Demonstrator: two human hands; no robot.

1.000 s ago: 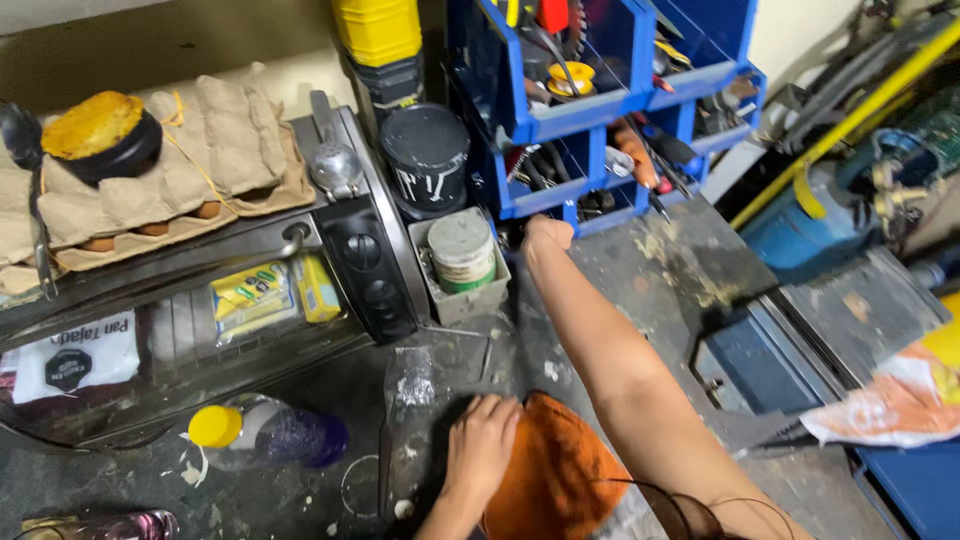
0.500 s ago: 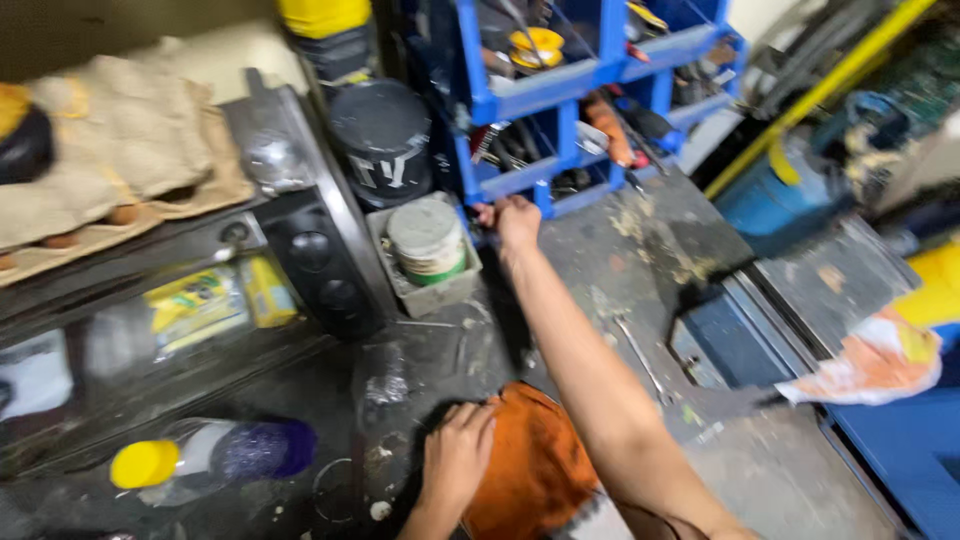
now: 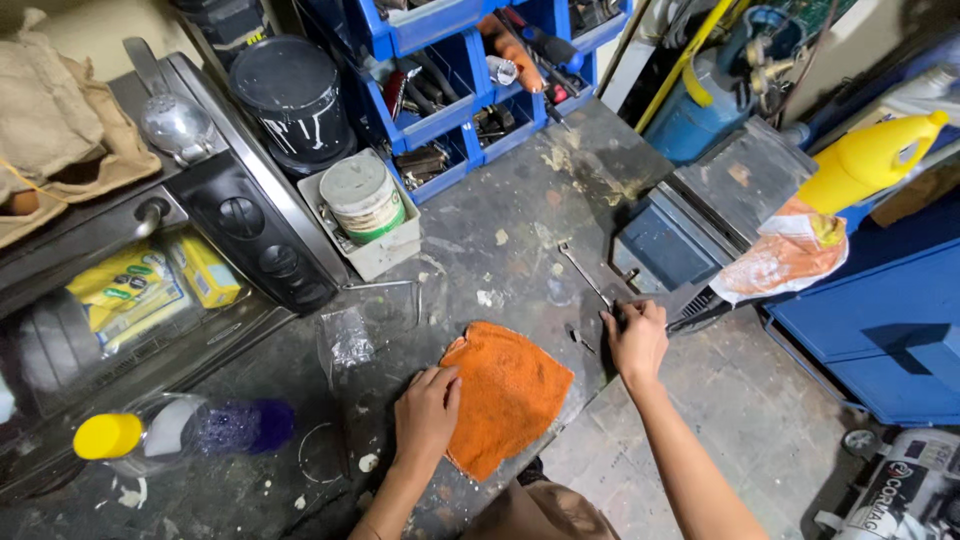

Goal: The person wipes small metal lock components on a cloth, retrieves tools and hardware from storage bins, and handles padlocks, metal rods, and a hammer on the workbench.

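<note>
Both forearms come up from the bottom edge here. The left hand (image 3: 425, 415) lies flat, palm down, fingers loosely spread, pressing on the near-left part of the orange rag (image 3: 505, 393); it's resting on it, not gripping. The rag lies spread out near the front edge of the grimy dark surface (image 3: 520, 210), one corner hanging a bit over that edge.

The right hand (image 3: 636, 337) is stretched further out toward the right end of the front edge, fingers curled with the tips down by the near end of a slim metal wrench (image 3: 586, 277). I honestly can't tell if it has actually pinched the wrench or is just touching it. The wrench lies diagonally, just beside a blue metal box (image 3: 665, 245) at the right edge.

Room-wise: the middle of the surface between rag and the blue parts bins (image 3: 455, 95) at the back is open. The left side is crowded: a small oven (image 3: 250, 235), a paint can in a tray (image 3: 362, 200), a plastic bottle with a yellow cap (image 3: 180, 432) near the front-left corner.
</note>
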